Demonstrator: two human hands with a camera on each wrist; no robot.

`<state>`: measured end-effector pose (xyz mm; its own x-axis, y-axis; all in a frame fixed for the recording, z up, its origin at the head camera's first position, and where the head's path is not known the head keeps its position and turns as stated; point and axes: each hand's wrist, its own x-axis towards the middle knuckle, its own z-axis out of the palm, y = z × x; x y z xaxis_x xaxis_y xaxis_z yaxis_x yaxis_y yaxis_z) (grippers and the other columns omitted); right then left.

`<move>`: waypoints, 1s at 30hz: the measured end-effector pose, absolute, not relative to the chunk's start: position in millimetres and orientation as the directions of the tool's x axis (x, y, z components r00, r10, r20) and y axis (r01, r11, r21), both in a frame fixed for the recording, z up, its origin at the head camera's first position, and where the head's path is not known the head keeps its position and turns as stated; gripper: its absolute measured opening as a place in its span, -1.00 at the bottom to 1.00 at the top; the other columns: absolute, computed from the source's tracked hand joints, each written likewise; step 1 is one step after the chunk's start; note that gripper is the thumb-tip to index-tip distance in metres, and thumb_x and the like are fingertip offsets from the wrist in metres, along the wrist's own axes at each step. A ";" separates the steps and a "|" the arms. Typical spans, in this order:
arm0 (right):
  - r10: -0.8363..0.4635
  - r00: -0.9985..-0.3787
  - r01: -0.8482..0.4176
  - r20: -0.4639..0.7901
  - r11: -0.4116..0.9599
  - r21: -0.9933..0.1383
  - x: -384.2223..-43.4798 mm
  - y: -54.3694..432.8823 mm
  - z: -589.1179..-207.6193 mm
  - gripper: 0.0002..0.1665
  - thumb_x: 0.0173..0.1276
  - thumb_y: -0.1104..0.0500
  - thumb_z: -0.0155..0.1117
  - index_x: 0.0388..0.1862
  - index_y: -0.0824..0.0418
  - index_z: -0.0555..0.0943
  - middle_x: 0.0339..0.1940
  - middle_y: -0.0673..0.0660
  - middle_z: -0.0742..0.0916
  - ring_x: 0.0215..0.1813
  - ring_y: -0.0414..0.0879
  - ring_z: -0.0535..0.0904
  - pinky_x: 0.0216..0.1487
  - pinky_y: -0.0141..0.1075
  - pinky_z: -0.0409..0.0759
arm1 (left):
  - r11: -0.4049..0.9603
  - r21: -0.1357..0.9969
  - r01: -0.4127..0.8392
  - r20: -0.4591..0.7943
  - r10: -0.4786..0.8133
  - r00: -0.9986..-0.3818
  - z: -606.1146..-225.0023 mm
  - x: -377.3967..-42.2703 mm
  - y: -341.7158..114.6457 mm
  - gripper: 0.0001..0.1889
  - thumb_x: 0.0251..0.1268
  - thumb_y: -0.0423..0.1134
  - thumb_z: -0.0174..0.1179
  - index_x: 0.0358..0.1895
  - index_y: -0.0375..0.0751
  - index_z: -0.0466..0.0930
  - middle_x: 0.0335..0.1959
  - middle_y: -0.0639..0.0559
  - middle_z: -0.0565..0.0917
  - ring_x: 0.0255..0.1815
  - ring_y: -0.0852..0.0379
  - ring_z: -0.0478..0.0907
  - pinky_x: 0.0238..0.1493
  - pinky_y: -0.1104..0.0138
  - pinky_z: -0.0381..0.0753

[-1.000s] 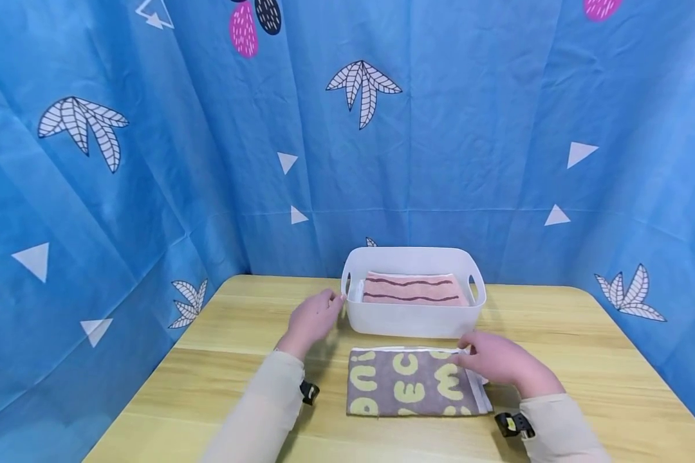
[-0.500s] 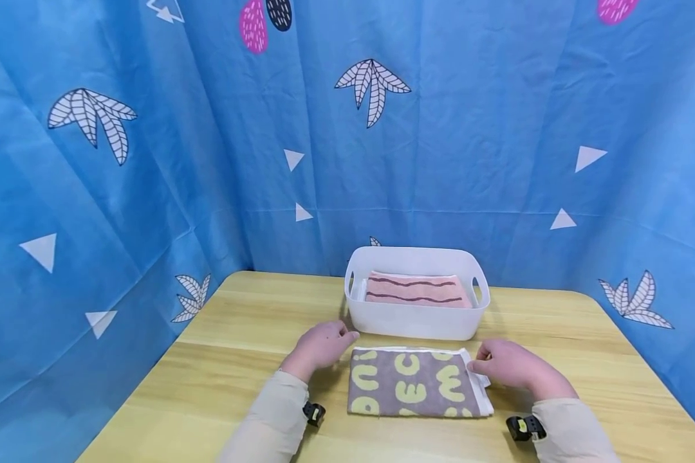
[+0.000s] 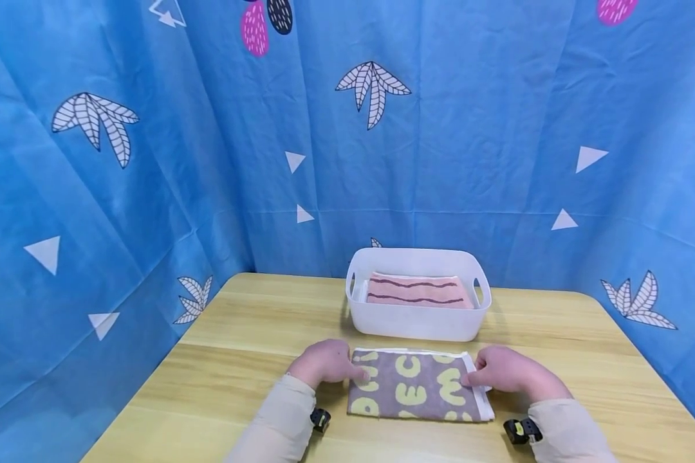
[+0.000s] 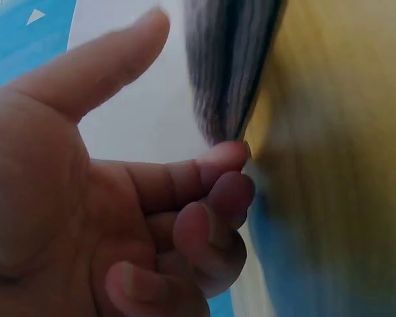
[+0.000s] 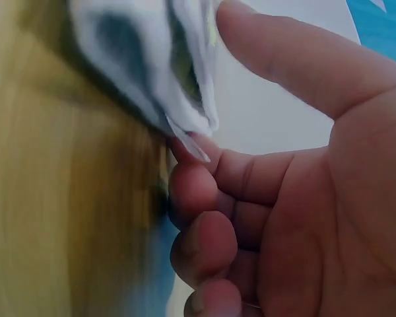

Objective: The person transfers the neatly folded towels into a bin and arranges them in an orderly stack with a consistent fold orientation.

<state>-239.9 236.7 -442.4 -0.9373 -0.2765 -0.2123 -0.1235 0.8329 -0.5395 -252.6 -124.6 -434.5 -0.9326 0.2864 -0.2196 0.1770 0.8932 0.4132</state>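
A folded towel [image 3: 414, 389], mauve with yellow letters and white edging, lies on the table in the head view. My left hand [image 3: 329, 361] is at its left end, thumb over the top. In the left wrist view a gap shows between the thumb [image 4: 145, 36] and the towel [image 4: 228, 72], while the fingertips [image 4: 228, 155] touch its lower edge. My right hand [image 3: 506, 370] pinches the right end, thumb on top. In the right wrist view its fingertips [image 5: 191, 185] sit under the towel's white layered edge [image 5: 129, 46].
Behind the towel stands a white basket [image 3: 414, 323] with handle holes. Inside it lies a folded pink towel [image 3: 419, 290] with wavy dark red stripes. Wooden table surface [image 3: 255, 354] extends to both sides, and a blue patterned curtain [image 3: 469, 128] hangs around the back and sides.
My left hand has come down from beside the basket to the towel's left end. My right hand has shifted slightly nearer along the right end, and that end has moved a little.
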 end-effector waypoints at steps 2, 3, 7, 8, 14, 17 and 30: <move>-0.272 -0.936 -0.111 -0.225 0.832 -0.544 -239.8 235.1 -444.5 -0.53 0.10 -0.03 0.60 -0.57 0.18 0.48 -0.65 0.01 0.47 -0.57 -0.11 0.35 -0.49 -0.24 0.32 | 0.903 0.386 0.192 -0.236 0.297 -0.925 -433.7 -251.0 -122.6 -0.55 -0.06 0.19 0.51 -0.53 -0.07 0.55 -0.56 0.07 0.55 -0.56 0.10 0.40 -0.44 0.20 0.43; -0.272 -0.935 -0.111 -0.225 0.831 -0.545 -240.0 234.2 -445.7 -0.53 0.08 0.01 0.61 -0.59 0.18 0.47 -0.66 0.01 0.46 -0.58 -0.11 0.35 -0.50 -0.24 0.31 | 0.908 0.370 0.198 -0.240 0.299 -0.924 -433.5 -250.4 -121.7 -0.55 -0.09 0.18 0.53 -0.50 -0.08 0.56 -0.54 0.08 0.55 -0.55 0.10 0.41 -0.42 0.21 0.44; -0.268 -0.938 -0.109 -0.220 0.830 -0.548 -240.9 230.7 -448.5 -0.55 0.06 0.11 0.64 -0.61 0.19 0.46 -0.67 0.02 0.44 -0.58 -0.10 0.34 -0.49 -0.24 0.30 | 0.921 0.323 0.218 -0.235 0.301 -0.924 -432.7 -248.0 -118.5 -0.57 -0.09 0.10 0.57 -0.46 -0.09 0.55 -0.55 0.08 0.52 -0.55 0.11 0.40 -0.41 0.22 0.44; -0.272 -0.937 -0.113 -0.219 0.829 -0.548 -240.7 229.9 -448.5 -0.56 0.06 0.12 0.63 -0.60 0.19 0.46 -0.66 0.03 0.44 -0.58 -0.09 0.34 -0.49 -0.23 0.30 | 0.922 0.317 0.222 -0.235 0.303 -0.924 -432.4 -247.2 -117.9 -0.58 -0.07 0.08 0.57 -0.49 -0.10 0.55 -0.57 0.08 0.50 -0.56 0.11 0.39 -0.43 0.22 0.43; -0.296 -0.923 -0.124 -0.245 0.833 -0.540 -239.6 226.7 -446.7 -0.63 0.13 0.14 0.58 -0.58 0.19 0.50 -0.65 0.03 0.43 -0.56 -0.08 0.37 -0.47 -0.23 0.33 | 0.919 0.299 0.258 -0.223 0.330 -0.917 -431.1 -243.3 -116.1 -0.55 -0.03 0.00 0.57 -0.70 -0.08 0.47 -0.73 0.13 0.37 -0.68 0.16 0.30 -0.56 0.28 0.34; -0.302 -0.920 -0.128 -0.250 0.834 -0.536 -239.0 227.3 -446.1 -0.64 0.16 0.12 0.56 -0.58 0.18 0.52 -0.65 0.02 0.44 -0.57 -0.09 0.38 -0.47 -0.22 0.35 | 0.921 0.292 0.260 -0.225 0.330 -0.917 -430.3 -242.7 -115.5 -0.53 -0.01 0.01 0.56 -0.73 -0.07 0.44 -0.75 0.14 0.34 -0.70 0.17 0.28 -0.58 0.29 0.31; -0.358 -0.904 -0.188 -0.233 0.823 -0.536 -239.8 231.4 -442.6 -0.69 0.32 0.08 0.42 -0.54 0.15 0.56 -0.65 0.02 0.48 -0.56 -0.09 0.40 -0.44 -0.21 0.36 | 0.881 0.390 0.266 -0.271 0.386 -0.881 -435.2 -250.1 -122.9 -0.61 0.13 -0.10 0.48 -0.70 -0.06 0.47 -0.75 0.12 0.43 -0.72 0.17 0.29 -0.61 0.28 0.31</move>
<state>-239.8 231.4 -442.6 -0.9041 -0.3582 -0.2330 -0.1877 0.8228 -0.5365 -250.1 -122.9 -435.2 -0.8815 0.3864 -0.2715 0.2662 0.8814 0.3902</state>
